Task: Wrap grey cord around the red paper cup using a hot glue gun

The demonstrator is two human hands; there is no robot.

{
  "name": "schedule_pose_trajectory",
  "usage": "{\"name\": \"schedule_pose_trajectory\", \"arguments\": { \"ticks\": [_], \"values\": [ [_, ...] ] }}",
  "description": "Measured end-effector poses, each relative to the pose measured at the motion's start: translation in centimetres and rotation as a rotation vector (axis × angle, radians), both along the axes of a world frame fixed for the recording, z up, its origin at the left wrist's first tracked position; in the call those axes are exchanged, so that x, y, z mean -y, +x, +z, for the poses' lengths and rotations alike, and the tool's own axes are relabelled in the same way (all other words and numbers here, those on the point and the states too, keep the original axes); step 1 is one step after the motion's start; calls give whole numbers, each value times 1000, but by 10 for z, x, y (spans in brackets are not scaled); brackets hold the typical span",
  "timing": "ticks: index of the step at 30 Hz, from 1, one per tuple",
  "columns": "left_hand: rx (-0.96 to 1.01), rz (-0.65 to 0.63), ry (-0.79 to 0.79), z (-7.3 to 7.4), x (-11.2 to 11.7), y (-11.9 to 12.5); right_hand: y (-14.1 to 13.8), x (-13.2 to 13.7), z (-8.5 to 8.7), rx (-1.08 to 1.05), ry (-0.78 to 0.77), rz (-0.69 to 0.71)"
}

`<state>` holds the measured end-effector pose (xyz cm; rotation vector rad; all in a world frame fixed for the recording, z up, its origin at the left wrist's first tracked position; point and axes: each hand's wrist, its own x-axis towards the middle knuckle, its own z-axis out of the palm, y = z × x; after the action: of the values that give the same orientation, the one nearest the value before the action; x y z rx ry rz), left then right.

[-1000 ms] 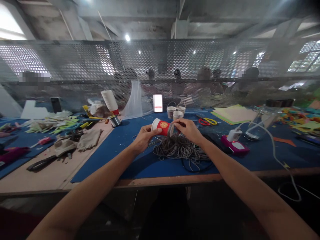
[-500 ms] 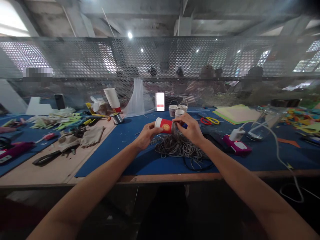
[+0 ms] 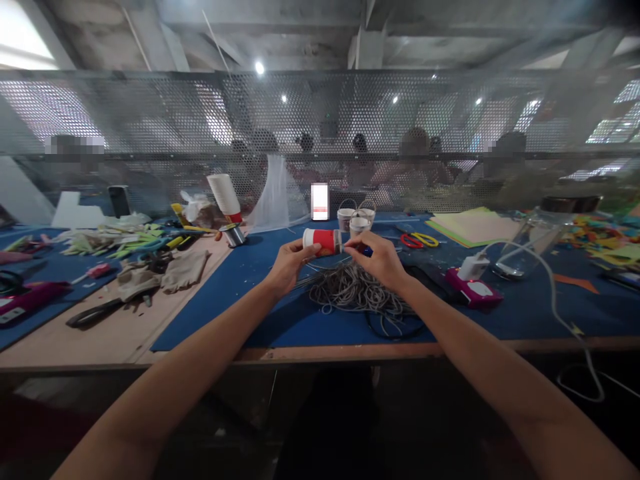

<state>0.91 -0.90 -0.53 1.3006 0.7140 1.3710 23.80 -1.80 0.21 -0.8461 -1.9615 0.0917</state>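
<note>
My left hand (image 3: 291, 265) is wrapped round a red and white paper cup (image 3: 320, 240), which lies on its side in the air above the table. A greyish band shows at the cup's right end. Right beside that end, the thumb and fingers of my right hand (image 3: 367, 255) are pinched together, apparently on grey cord; the fingertips mostly hide it. Below both hands lies a loose, tangled heap of grey cord (image 3: 355, 290) on the blue mat (image 3: 225, 313).
Small white buckets (image 3: 360, 223) stand behind my right hand, near scissors (image 3: 420, 240). A stack of paper cups (image 3: 223, 193) and a wire spool (image 3: 233, 235) are left. To the right are a purple power strip (image 3: 473, 290), a glass jar (image 3: 530, 240) and coloured sheets (image 3: 475, 227). Perforated panels rise behind.
The cup has shifted slightly left and up and has turned, so its round logo now faces lower. The cord strands that hung at its right end no longer show there.
</note>
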Motion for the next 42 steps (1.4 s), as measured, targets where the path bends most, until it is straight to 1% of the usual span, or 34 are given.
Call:
{"name": "schedule_pose_trajectory", "arguments": {
  "ticks": [2,4,6,8,11,13,15,17,19,21,24,27,29,31,33,35,37,39,42],
  "values": [
    [-7,31,-1,0,0,-1,-1,2,2,27,37,29],
    [-6,59,0,0,-1,-1,2,2,6,23,76,-6],
    [6,75,1,0,-2,-1,9,-2,10,-6,101,-131],
    [18,82,11,-1,-3,0,23,-10,14,-24,89,-312],
    [20,102,23,-2,-5,0,51,-22,19,75,-53,-579],
    [13,123,15,-3,-7,0,70,-28,20,248,-252,-694],
    [14,132,15,-5,-8,0,85,-31,20,467,-458,-739],
    [23,120,16,-6,-8,0,94,-34,17,660,-599,-728],
    [31,102,17,-6,-7,1,96,-38,13,763,-669,-680],
    [30,98,26,-5,-6,1,96,-43,8,781,-699,-609],
    [26,109,46,-4,-6,0,97,-49,4,748,-712,-553],
    [41,105,38,-5,-7,-1,106,-51,8,660,-723,-511],
    [56,107,34,-6,-9,-2,111,-47,14,510,-731,-423],
    [53,116,33,-6,-10,-3,112,-41,22,258,-734,-285],
    [32,124,33,-7,-10,-4,105,-32,29,-51,-727,-115],
    [15,124,33,-7,-9,-4,92,-22,34,-256,-733,77],
    [8,122,35,-7,-9,-4,76,-14,36,-380,-757,188],
    [0,120,33,-7,-9,-3,61,-8,35,-479,-748,221],
    [-14,124,31,-8,-9,-3,44,-5,31,-527,-690,267]
  ]
}}
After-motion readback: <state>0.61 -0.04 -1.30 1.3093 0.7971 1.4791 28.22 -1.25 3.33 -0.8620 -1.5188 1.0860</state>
